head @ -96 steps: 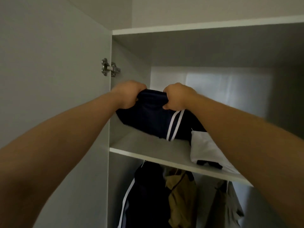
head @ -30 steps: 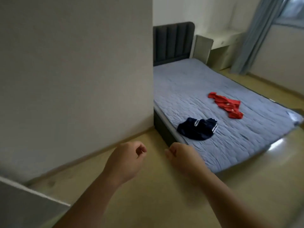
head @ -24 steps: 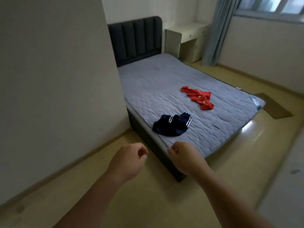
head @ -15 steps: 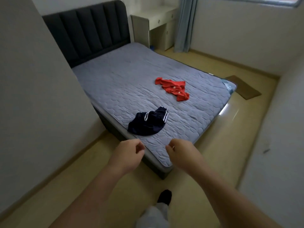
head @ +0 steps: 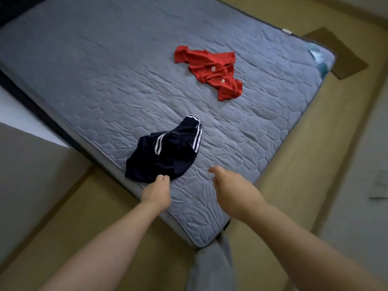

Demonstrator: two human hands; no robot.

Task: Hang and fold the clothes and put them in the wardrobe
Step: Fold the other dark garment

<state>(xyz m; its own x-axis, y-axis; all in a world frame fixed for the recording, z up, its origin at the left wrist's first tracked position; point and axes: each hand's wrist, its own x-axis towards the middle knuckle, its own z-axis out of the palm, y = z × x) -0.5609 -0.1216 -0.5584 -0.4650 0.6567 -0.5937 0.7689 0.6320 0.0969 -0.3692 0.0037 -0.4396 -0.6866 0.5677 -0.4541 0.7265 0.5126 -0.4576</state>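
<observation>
Left hand (head: 156,192): fingertips (head: 164,178) bunched together on the near hem of the navy shorts (head: 165,152). Reads as a pinch, but the cloth isn't lifted yet. Right hand (head: 233,191): fingers apart and relaxed, holding nothing, hovering over bare mattress (head: 105,85) just right of the shorts.

- The shorts are a crumpled heap near the mattress's near edge, white side stripes up. They're the closest garment, so likely the next pick.
- The near hem is the first reachable edge. My guess is the left hand anchors there so the right can take the opposite side and spread the cloth flat for folding.
- The red shirt (head: 210,70) lies rumpled further up the mattress, well apart from the shorts, untouched.
- The mattress serves as the folding surface: flat, with room around the shorts.
- The wardrobe is not in view, so both garments are yet to be folded and carried over.

Risk: a one-point pinch will drag the heap instead of opening it. It needs the second hand on it before lifting.
</observation>
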